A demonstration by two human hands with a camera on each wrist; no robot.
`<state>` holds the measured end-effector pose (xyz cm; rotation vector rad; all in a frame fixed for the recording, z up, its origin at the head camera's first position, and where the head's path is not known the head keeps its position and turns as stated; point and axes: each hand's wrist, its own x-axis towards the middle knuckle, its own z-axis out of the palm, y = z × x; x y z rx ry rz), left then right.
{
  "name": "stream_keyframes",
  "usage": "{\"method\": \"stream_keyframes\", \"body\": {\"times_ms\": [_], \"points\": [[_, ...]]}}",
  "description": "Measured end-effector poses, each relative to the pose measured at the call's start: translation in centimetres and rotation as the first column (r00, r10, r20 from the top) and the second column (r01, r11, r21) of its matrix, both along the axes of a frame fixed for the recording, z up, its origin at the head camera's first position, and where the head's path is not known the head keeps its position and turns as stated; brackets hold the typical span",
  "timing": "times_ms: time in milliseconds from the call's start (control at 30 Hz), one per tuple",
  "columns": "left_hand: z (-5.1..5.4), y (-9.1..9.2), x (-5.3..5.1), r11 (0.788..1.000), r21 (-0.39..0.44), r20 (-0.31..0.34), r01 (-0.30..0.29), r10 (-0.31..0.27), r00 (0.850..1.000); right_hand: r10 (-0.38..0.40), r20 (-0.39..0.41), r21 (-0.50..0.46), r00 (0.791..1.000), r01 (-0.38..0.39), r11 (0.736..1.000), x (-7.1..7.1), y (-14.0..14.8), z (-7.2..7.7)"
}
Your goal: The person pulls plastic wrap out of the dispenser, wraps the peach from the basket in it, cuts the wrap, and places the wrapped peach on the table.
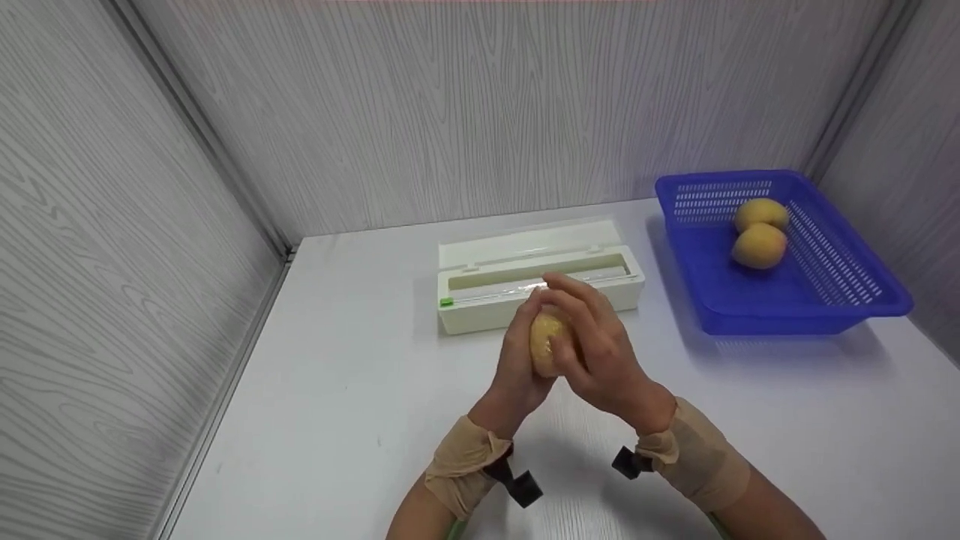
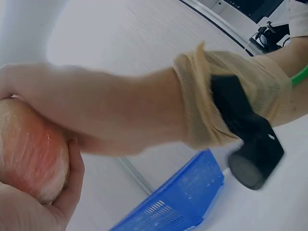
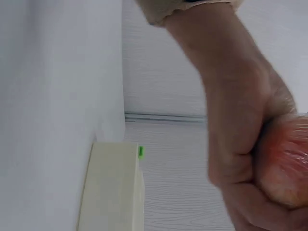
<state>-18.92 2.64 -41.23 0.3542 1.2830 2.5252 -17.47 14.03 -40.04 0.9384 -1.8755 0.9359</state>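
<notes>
Between both hands, in front of the white box, is a yellow fruit with a red blush [image 1: 546, 341]. Shiny, wrinkled clear film covers it, plainest in the left wrist view, where the fruit [image 2: 33, 151] looks red and glossy. My left hand [image 1: 516, 367] cups it from the left and below. Over its right side my right hand [image 1: 611, 356] curls, thumb and fingers against the film. Just beyond the fingers stands a white cling film dispenser [image 1: 480, 319], lid raised, with a roll inside and a green slider at its left end. Fingers hide parts of the fruit.
On the right stands a blue plastic basket [image 1: 810, 319] holding two yellow fruits [image 1: 760, 246]. Grey wood-grain panels [image 1: 480, 112] enclose the white table [image 1: 330, 405] at the back and sides. Each wrist carries a tan wrap and a small black camera [image 1: 525, 489].
</notes>
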Motion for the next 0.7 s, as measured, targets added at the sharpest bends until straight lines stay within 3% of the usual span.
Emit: {"method": "stream_keyframes", "body": {"times_ms": [133,267,333,400,567,700], "points": [[0.6,0.0,0.6,0.999,-0.007,-0.079,-0.046,0.045,0.996,-0.115,-0.103,-0.007,0.988,0.115,0.993,0.1,-0.5,-0.2],[1.1,0.6,1.1,0.991,0.005,-0.096,-0.136,0.136,0.986,-0.120,-0.112,-0.069,0.986,0.113,0.991,-0.1,-0.9,0.1],[1.1,0.9,1.2,0.978,0.020,-0.125,-0.205,0.206,0.971,-0.096,-0.047,-0.101,0.994,0.091,0.991,-0.3,-0.9,0.4],[1.0,1.3,1.2,0.963,0.025,-0.187,-0.270,0.270,0.945,-0.046,0.070,-0.160,0.997,0.056,0.985,-0.5,-0.8,0.7],[0.8,1.8,0.7,0.923,0.035,-0.298,-0.382,0.375,0.878,0.066,0.291,-0.264,0.955,0.014,0.965,0.1,-0.8,1.2],[1.2,1.5,0.0,0.919,0.049,-0.334,-0.392,0.385,0.861,0.150,0.337,-0.296,0.929,-0.047,0.954,1.1,-0.6,1.4]]}}
